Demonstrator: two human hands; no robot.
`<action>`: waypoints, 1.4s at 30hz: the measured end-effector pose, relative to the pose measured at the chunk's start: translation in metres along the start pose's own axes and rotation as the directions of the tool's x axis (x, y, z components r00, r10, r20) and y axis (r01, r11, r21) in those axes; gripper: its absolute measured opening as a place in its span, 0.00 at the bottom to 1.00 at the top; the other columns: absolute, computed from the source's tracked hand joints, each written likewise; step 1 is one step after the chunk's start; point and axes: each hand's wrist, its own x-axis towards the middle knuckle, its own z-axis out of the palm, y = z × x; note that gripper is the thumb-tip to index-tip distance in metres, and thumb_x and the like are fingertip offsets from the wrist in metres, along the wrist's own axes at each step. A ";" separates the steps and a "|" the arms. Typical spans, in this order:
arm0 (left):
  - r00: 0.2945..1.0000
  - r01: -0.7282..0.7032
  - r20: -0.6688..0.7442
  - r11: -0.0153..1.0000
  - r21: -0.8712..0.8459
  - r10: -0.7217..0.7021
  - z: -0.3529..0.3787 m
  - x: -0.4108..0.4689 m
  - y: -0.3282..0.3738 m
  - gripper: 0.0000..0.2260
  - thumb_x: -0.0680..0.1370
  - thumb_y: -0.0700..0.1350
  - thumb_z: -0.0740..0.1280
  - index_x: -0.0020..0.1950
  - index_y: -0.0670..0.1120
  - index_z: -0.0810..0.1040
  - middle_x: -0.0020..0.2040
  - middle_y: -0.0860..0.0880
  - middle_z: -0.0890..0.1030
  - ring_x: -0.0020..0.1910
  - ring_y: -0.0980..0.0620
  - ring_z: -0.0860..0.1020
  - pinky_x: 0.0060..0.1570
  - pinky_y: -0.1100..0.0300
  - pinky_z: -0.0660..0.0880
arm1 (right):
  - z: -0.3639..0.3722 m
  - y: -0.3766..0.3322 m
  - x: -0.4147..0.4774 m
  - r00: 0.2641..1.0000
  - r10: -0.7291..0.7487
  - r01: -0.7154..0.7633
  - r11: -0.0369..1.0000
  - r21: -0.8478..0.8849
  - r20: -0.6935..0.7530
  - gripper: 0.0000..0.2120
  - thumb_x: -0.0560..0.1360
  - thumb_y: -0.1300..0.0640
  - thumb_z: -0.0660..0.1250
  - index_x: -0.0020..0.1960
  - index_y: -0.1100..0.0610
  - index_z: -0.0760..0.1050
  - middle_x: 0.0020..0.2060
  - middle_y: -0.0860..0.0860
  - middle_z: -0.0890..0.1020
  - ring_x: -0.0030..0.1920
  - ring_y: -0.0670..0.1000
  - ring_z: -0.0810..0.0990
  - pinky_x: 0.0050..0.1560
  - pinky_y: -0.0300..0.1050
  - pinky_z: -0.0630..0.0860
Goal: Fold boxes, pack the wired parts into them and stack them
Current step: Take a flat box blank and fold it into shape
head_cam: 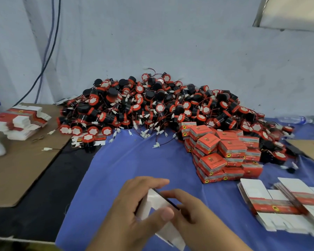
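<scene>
We've got both hands on one flat box blank down at the near edge of the blue cloth. Our left hand pinches it from the left, thumb across its white face, and our right hand grips its right edge. The huge pile of wired parts sits against the wall, finished red boxes stacked just in front, more flat blanks to our right.

Two hands, one unfolded box blank, two stacks of flat blanks, one plastic bottle, wired parts beyond counting.
</scene>
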 end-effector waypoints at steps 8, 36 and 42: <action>0.982 0.128 0.167 0.963 -0.236 -0.089 -0.009 -0.003 -0.006 0.38 0.62 0.81 0.62 0.68 0.67 0.75 0.65 0.65 0.77 0.66 0.69 0.72 0.59 0.70 0.71 | -0.008 0.004 -0.001 1.000 -0.012 0.012 1.000 0.002 -0.017 0.12 0.82 0.49 0.63 0.59 0.33 0.77 0.48 0.45 0.86 0.45 0.45 0.85 0.53 0.50 0.82; 0.995 -0.098 -0.026 0.994 0.054 0.099 -0.020 -0.011 -0.003 0.20 0.70 0.38 0.68 0.49 0.65 0.82 0.53 0.59 0.78 0.58 0.57 0.77 0.50 0.71 0.73 | 0.009 0.014 -0.007 0.978 -0.195 0.130 0.842 0.523 0.071 0.18 0.69 0.59 0.75 0.53 0.44 0.75 0.54 0.51 0.84 0.56 0.52 0.81 0.46 0.47 0.80; 0.997 -0.061 -0.057 0.996 -0.061 0.058 -0.014 -0.013 -0.004 0.08 0.75 0.53 0.70 0.53 0.63 0.82 0.56 0.57 0.80 0.59 0.55 0.78 0.52 0.71 0.72 | 0.021 0.017 -0.005 0.958 -0.228 0.276 0.898 0.344 -0.174 0.21 0.76 0.62 0.72 0.53 0.41 0.66 0.49 0.49 0.86 0.49 0.49 0.83 0.40 0.44 0.79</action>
